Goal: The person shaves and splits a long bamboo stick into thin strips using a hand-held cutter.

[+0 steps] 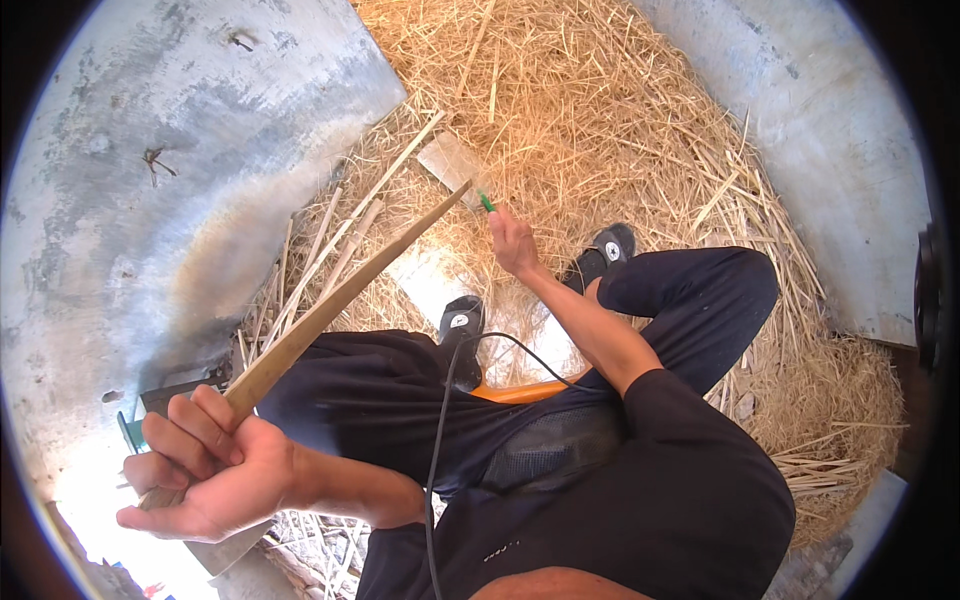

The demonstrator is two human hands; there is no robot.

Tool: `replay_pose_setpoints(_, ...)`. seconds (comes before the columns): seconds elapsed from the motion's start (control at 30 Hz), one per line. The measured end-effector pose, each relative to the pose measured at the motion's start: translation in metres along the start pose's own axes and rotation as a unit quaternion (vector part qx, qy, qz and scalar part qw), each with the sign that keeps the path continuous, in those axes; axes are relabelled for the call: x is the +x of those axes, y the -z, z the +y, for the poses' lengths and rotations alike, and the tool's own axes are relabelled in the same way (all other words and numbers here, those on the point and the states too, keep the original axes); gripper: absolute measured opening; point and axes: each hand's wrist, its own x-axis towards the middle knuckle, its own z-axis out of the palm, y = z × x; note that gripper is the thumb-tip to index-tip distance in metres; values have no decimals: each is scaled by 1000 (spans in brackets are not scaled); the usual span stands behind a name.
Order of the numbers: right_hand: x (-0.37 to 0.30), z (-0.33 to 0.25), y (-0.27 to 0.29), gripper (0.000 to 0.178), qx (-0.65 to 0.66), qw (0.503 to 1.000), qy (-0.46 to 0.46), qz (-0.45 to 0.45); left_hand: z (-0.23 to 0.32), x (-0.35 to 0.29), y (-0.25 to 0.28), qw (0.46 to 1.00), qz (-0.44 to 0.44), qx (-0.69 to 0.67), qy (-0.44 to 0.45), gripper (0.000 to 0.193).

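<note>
My left hand point(205, 465) is closed round the near end of a long, flat bamboo strip point(335, 303), low on the left. The strip slants up and away to the right, its tapered far end crossing in front of a broad, pale blade. That blade belongs to a knife point(445, 160) with a green handle. Wrapped round the handle is my right hand point(513, 240), above the floor between my feet and the shavings. Whether strip and blade touch, I cannot tell.
Thin bamboo shavings point(600, 120) lie heaped ahead and to the right. Several loose strips point(345, 245) lie at the left. Grey walls point(180, 130) stand on both sides. An orange seat point(520, 391) shows beneath me, and a black cable point(437, 450) hangs across my lap.
</note>
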Motion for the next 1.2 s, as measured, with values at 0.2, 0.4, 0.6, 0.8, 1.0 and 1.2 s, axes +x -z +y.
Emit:
replay_pose_setpoints(0.2,12,-43,5,46,-62,977,-55,-194,3,-2,-4,999,25,26,1,52)
replay_pose_setpoints(0.4,13,-76,21,48,-104,982,33,-153,10,-9,0,995,-83,-54,25,54)
replay_pose_setpoints(0.6,-12,-88,21,45,-48,991,32,-120,5,-1,13,971,-188,-143,37,56)
replay_pose_setpoints(0.8,-23,-113,40,35,6,989,113,-99,5,-1,12,978,-164,-121,41,56)
replay_pose_setpoints(1.0,-36,-136,46,35,-74,987,97,-101,6,-3,7,982,-141,-118,50,56)
replay_pose_setpoints(1.2,-45,-117,44,44,-124,973,-41,-190,7,-2,10,984,-141,-106,35,55)
